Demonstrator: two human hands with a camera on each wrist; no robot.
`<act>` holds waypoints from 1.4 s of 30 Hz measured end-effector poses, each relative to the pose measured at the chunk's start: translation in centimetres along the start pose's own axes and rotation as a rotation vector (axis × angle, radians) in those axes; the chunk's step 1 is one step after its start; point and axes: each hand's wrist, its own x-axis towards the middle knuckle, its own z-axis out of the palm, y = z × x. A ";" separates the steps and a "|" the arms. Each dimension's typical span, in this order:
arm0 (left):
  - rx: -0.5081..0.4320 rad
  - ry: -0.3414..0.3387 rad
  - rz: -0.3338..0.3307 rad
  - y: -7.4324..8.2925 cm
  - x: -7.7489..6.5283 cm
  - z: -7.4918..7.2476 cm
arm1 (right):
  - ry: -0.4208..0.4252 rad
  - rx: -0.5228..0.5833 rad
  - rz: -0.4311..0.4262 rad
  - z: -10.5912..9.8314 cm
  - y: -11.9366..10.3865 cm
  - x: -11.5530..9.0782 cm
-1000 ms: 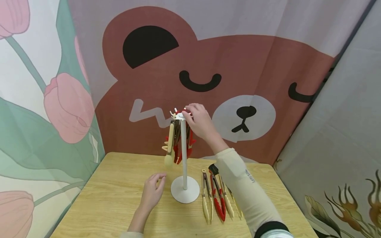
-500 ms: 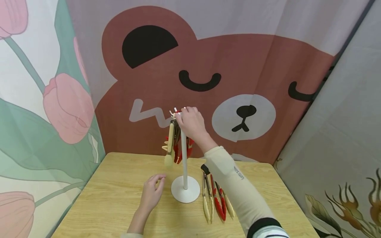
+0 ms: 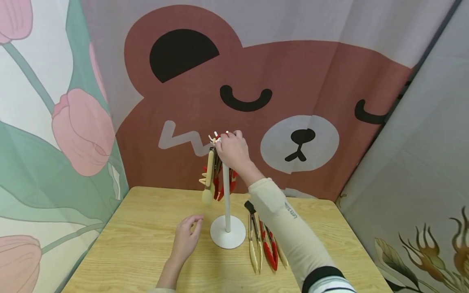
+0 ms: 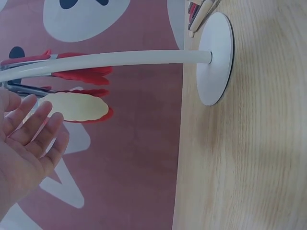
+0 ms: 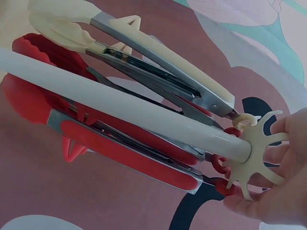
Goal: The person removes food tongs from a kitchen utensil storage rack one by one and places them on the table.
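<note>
Hanging heads-down, long axis near vertical, mid-frame: tongs (image 3: 210, 167) on stand (image 3: 227, 199); right hand (image 3: 233, 152) gripping its top, left hand (image 3: 187, 238) relaxed, lower frame.

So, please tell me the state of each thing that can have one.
White stand: upright on the table
Hanging cream tongs: hooked on stand
Hanging red tongs: hooked on stand
Lying red tongs: arms apart
Leftmost lying tongs: arms apart
Left hand: relaxed, holding nothing
Right hand: gripping stand's top
</note>
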 end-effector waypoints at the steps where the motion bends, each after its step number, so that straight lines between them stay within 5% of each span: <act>1: -0.002 0.002 0.000 0.0 0.0 0.0 | 0.002 0.005 -0.008 0.0 0.1 0.0; 18: -0.019 0.006 -0.015 -0.8 -0.6 0.4 | 0.071 0.169 -0.197 0.8 2.3 0.6; 28: -0.021 -0.004 -0.027 -0.8 -0.8 0.5 | 0.081 0.291 -0.226 1.1 3.4 0.7; 42: -0.020 -0.040 -0.065 -0.9 -1.1 0.7 | 0.168 0.301 -0.246 1.7 4.6 0.3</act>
